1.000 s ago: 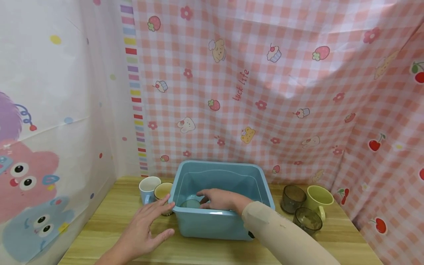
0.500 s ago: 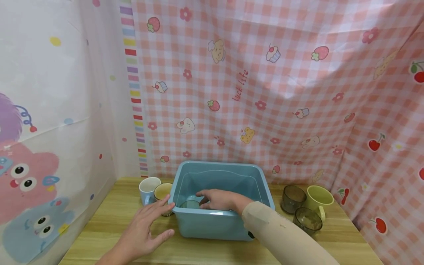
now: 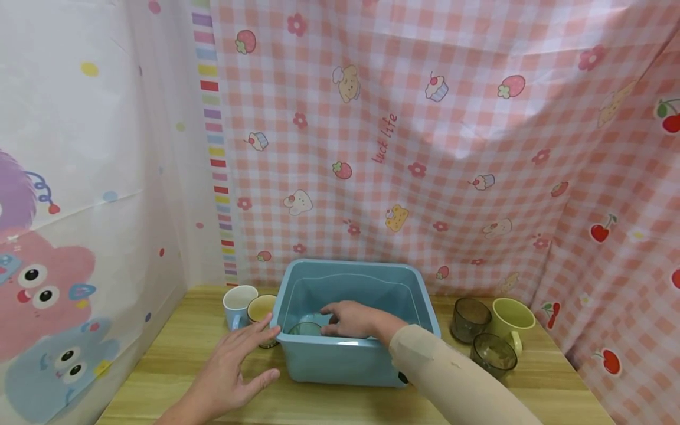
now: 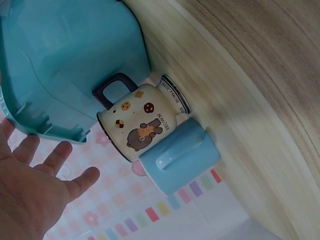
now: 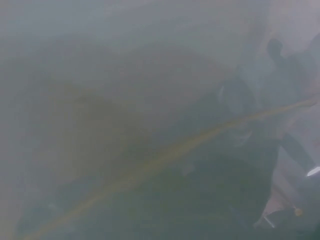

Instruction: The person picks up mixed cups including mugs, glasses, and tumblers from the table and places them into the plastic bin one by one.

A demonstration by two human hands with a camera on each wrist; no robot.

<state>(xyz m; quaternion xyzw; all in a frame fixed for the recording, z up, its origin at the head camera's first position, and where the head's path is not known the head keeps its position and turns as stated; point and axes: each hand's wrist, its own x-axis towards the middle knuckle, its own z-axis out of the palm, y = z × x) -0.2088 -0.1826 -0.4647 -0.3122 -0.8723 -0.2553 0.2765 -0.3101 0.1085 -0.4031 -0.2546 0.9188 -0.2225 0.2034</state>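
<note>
A blue plastic bin [image 3: 345, 363] stands on the wooden table. My right hand [image 3: 353, 319] reaches inside it, fingers spread just right of a greenish clear glass [image 3: 305, 329]; the fingers do not wrap the glass, and the bin's front rim hides its lower part. Outside, my left hand [image 3: 228, 360] has its fingers stretched out, fingertips at the bin's left front corner. Close to that hand are a cream mug [image 4: 135, 122] with a bear print and dark handle, and a light blue mug [image 4: 182, 155]. The right wrist view is hazy and shows no clear hand.
Right of the bin stand a dark tinted glass [image 3: 470, 324], a yellow-green mug [image 3: 510, 316] and another smoky glass [image 3: 494, 354]. A pink checked cloth [image 3: 361, 177] hangs behind the table [image 3: 175, 348], with a white printed cloth [image 3: 154, 195] on the left.
My right hand has shifted slightly to the right, away from the glass, showing more of its rim. The left hand has stayed in place.
</note>
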